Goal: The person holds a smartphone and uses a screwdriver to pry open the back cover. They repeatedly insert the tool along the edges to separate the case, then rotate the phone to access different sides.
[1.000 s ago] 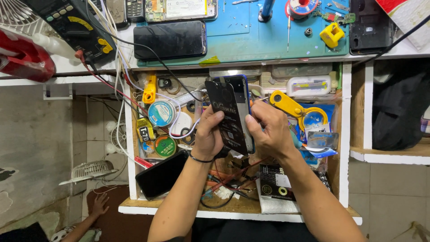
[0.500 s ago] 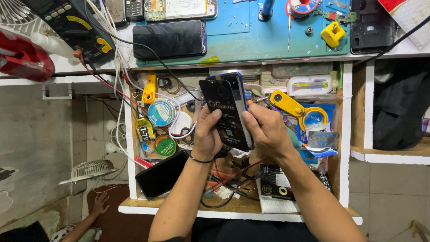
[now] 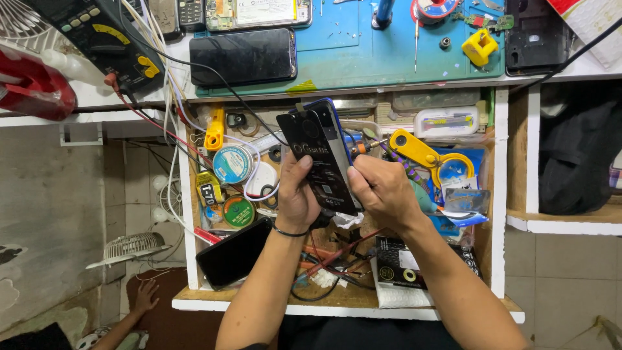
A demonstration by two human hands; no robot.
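While over drawer [image 3: 499,194], two hands — left hand [image 3: 297,194], right hand [image 3: 382,191] — fingers grasping one phone [image 3: 322,159].

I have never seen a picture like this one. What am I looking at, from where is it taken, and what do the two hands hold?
A camera worn on a person's head looks down at their own bare hands over an open wooden drawer full of repair tools. The left hand and the right hand together hold a black smartphone with a blue edge, its back facing up. Above lies a blue-green work mat with another dark flat phone and a small yellow block. A third black phone rests in the drawer.
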